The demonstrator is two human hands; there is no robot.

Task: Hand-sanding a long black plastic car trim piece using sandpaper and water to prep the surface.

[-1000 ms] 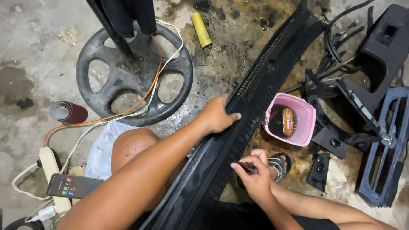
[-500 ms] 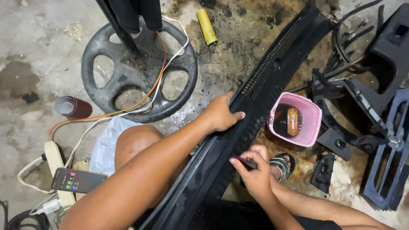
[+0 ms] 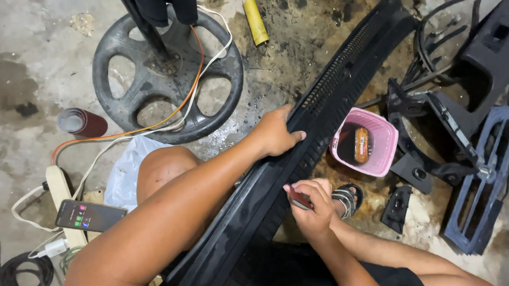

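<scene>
head view. seated on a stained concrete floor [image 3: 21, 50], long black plastic cowl panel [image 3: 321, 106] with a slotted grille laid diagonally across the lap, running from lower left up to upper right.

left hand [image 3: 276, 135] rests on the panel's upper edge about midway along, fingers curled over the rim, closed on it and pinning it down. right hand [image 3: 313, 202] sits just beside the panel's lower edge, fingers pinched shut on a small folded piece of reddish sandpaper [image 3: 298, 198], its edge touching the plastic.

step in hand, as i judge it: abrading the panel's lower lip while the other hand steadies it. the next move likely calls for short strokes along the edge with steady pressure, left hand holding firm so the long panel does not rock.

around: pink plastic tub [image 3: 364, 142] with dark liquid and a brownish block inside, near the right hand. roll of reddish sandpaper [image 3: 81, 122] well apart at left. black fan base [image 3: 169, 78] with orange and white cords. yellow cylinder [image 3: 255, 20] at top. phone [image 3: 90, 215] lit, by a power strip [image 3: 59, 194]. other black trim parts [image 3: 483, 144] at right. sandalled foot [image 3: 348, 197] under the panel.
</scene>
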